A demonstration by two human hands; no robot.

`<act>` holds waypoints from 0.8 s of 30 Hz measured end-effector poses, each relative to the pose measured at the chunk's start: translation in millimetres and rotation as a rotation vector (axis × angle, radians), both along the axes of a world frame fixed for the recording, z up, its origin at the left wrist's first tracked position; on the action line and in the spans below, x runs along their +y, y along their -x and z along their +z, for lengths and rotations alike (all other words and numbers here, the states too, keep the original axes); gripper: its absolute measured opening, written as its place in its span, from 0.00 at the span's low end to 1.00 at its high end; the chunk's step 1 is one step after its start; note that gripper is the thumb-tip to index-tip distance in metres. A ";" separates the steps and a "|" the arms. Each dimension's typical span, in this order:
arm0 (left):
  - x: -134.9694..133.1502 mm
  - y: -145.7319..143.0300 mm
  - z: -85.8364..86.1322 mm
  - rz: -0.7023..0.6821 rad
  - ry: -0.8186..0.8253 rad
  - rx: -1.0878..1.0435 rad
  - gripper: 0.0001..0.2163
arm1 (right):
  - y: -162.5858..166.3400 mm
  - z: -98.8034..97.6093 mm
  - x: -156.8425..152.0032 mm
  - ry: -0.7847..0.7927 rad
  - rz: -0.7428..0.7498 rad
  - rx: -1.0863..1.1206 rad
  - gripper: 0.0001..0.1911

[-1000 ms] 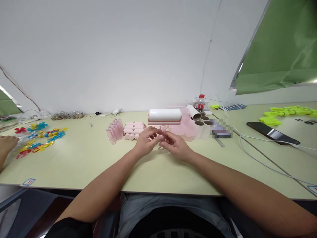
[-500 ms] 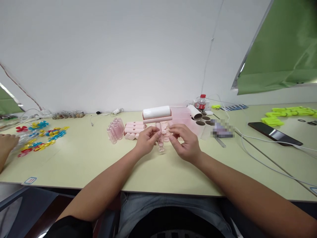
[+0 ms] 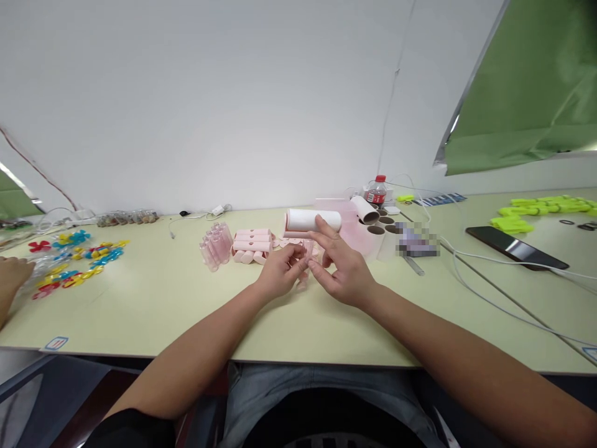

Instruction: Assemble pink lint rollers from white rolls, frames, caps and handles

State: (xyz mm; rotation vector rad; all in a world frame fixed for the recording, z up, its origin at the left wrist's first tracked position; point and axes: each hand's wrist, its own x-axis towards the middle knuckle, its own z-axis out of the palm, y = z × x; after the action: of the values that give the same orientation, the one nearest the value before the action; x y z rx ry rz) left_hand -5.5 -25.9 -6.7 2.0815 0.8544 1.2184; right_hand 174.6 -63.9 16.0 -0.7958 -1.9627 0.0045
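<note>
A lint roller is upright between my hands, its white roll at the top and its clear pink handle pointing down toward me. My left hand is closed, with thumb and fingers pinching the handle. On the other side, my right hand has its thumb and fingertips on the handle, and its index finger reaches up over the roll. Fingers hide much of the handle. Small pink parts lie on the table behind my hands.
Left of my hands are stacked pink pieces and clear pink tubes. Pink translucent covers, white rolls and a bottle stand right. A phone lies among cables. Another person's hand is at far left, near colourful plastic pieces.
The lint roller has shifted right and tilted. My right hand has come in from the right to touch the handle, its index finger now raised against the roll.
</note>
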 end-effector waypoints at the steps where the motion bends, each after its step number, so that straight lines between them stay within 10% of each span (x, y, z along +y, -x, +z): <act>1: 0.1 0.2 0.5 0.003 0.001 -0.012 0.13 | 0.3 -0.8 0.5 -0.009 0.004 0.001 0.26; 13: 0.2 1.0 3.2 0.053 0.042 -0.099 0.15 | 3.3 -3.9 1.5 -0.074 0.087 0.085 0.15; 24: 3.2 1.2 4.9 0.123 0.099 -0.272 0.14 | -48.0 37.6 65.1 -0.061 -0.421 -0.121 0.12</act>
State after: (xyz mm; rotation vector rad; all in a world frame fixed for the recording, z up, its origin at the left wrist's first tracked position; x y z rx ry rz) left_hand -6.8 -22.7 -1.8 1.7564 0.9050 1.4537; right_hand 222.7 1.2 53.5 -1.1769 -1.8616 -0.3595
